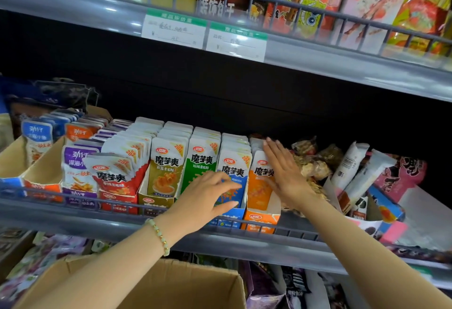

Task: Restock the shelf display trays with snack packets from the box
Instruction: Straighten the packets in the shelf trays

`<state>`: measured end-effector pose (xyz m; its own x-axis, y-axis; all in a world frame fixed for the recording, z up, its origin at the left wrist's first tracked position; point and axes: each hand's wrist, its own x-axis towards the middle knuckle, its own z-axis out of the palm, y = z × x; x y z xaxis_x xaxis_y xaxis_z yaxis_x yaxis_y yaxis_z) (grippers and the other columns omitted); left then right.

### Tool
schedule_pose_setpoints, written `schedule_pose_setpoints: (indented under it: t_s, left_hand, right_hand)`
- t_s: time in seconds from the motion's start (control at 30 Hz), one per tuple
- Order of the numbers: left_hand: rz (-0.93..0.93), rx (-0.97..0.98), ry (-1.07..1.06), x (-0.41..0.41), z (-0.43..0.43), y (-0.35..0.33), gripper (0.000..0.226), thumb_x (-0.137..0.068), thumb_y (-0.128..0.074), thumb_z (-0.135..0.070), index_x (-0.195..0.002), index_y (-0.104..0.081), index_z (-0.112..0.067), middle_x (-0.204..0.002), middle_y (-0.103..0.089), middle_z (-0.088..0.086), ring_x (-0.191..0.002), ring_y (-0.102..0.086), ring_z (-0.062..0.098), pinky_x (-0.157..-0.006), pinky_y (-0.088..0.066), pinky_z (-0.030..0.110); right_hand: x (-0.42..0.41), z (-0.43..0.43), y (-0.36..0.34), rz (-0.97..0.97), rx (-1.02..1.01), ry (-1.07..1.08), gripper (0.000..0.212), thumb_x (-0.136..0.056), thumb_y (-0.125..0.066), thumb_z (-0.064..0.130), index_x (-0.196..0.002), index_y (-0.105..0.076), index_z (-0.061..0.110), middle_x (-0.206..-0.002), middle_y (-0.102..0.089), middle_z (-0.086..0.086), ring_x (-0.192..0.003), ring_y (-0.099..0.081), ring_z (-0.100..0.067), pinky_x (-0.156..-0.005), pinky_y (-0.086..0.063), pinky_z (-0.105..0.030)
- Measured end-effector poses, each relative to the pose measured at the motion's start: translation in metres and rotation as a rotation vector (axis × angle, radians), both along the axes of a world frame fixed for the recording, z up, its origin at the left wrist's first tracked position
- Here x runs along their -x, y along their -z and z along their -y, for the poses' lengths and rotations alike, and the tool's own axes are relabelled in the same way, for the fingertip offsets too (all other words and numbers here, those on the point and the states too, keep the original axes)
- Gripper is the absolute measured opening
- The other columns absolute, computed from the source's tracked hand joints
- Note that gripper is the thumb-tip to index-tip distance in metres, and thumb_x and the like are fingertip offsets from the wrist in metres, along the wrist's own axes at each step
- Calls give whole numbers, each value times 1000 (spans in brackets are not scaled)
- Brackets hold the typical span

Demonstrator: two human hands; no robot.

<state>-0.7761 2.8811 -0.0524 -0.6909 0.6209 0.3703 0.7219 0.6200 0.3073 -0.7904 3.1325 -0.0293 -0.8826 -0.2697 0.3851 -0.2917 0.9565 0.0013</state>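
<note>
Your right fingers (pixel 271 152) lie straight and close together, flat against the right-hand side of the row of orange packets (pixel 259 186). The right hand (pixel 285 174) holds nothing. Your left fingers (pixel 227 184) are loosely spread and only slightly bent, their tips resting on the face of the front blue packet (pixel 232 171), with the thumb lower down near the blue tray (pixel 236 213). The left hand (pixel 208 196) grips nothing either (a pale bead bracelet (pixel 160 236) sits on that wrist).

The orange packets stand upright in the orange tray (pixel 260 219), just beside the blue one. To the left, more upright rows follow: green packets (pixel 200 162), olive packets (pixel 166 169), then red packets (pixel 115 174) that lean forward. All the trays sit behind the wire rail (pixel 73 210) of the middle shelf. Just to the right of your right hand lies a loose heap of clear-wrapped snacks (pixel 310 162).

The cardboard box (pixel 171 284) is open below your left forearm, in front of the lower shelf; what it holds cannot be made out.
</note>
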Motion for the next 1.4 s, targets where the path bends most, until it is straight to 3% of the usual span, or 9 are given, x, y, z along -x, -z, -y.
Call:
schedule_pose_setpoints:
  t_s: [0.27, 0.6, 0.83, 0.9, 0.97, 1.07, 1.17, 1.3, 1.4]
  left_hand:
    - [27, 115, 79, -1, -29, 3, 42, -95, -41, -51, -133, -50, -36, -127, -48, -12, -119, -41, 7, -101, -30, 25]
    - [26, 15, 34, -3, -5, -4, 43, -93, -42, -51, -133, -50, -35, -126, -49, -15, -119, -41, 4, -106, -31, 28]
    - [22, 35, -92, 1, 18, -2, 46, -91, -40, -54, -132, -48, -36, -115, -48, -12, -101, -50, 6, -84, -41, 21]
    - [49, 83, -104, 1, 20, 2, 47, -90, -37, -57, -130, -51, -36, -114, -48, -10, -98, -51, 7, -78, -42, 22]
    - [78, 103, -110, 1, 20, 5, 44, -91, -38, -57, -125, -56, -36, -117, -50, -9, -99, -53, 7, -78, -47, 25]
    - [112, 112, -107, 2, 21, 10, 38, -92, -40, -56, -114, -60, -32, -109, -52, -10, -88, -53, 6, -76, -48, 28]
    - [102, 122, -108, 4, 21, 13, 37, -92, -40, -56, -102, -61, -28, -100, -51, -9, -80, -51, 6, -70, -41, 26]
    - [81, 122, -119, 4, 20, 15, 37, -92, -39, -56, -99, -61, -26, -98, -51, -8, -78, -50, 7, -67, -37, 25]
    - [75, 108, -121, 4, 19, 15, 36, -94, -39, -55, -100, -60, -27, -98, -51, -9, -76, -47, 6, -67, -33, 26]
  right_hand:
    - [9, 10, -12, 45, 152, 34, 77, -91, -63, 23, -153, -16, 21, -161, -13, 2, -149, -7, -16, -121, -12, -34]
    - [-8, 10, -23, 33, 161, 12, 71, -93, -60, 24, -152, -19, 23, -160, -16, 4, -148, -10, -14, -120, -13, -31]
    - [-13, 50, -35, -22, 159, -105, 76, -89, -67, 31, -151, -25, 20, -158, -25, 3, -147, -15, -13, -112, -8, -20]
    - [-6, 65, -34, 31, 91, -113, 86, -82, -74, 28, -151, -24, 16, -156, -28, -4, -146, -19, -20, -114, -5, -21]
    - [1, 75, -29, 25, 41, -113, 93, -75, -80, 22, -150, -27, 11, -148, -36, -11, -138, -30, -28, -118, -14, -30]
    - [4, 84, -21, -48, 15, -109, 91, -67, -83, 15, -145, -36, 8, -132, -40, -11, -121, -39, -27, -100, -38, -31]
    - [2, 87, -16, -132, -8, -144, 83, -59, -86, 15, -132, -47, 11, -123, -43, -10, -110, -39, -23, -82, -36, -25]
    - [4, 89, -12, -178, -40, -148, 80, -55, -87, 16, -125, -49, 13, -122, -50, -7, -109, -43, -25, -89, -43, -35]
    - [6, 95, -13, -185, -75, -127, 77, -53, -86, 9, -122, -52, 11, -115, -52, -9, -103, -47, -27, -83, -45, -37]
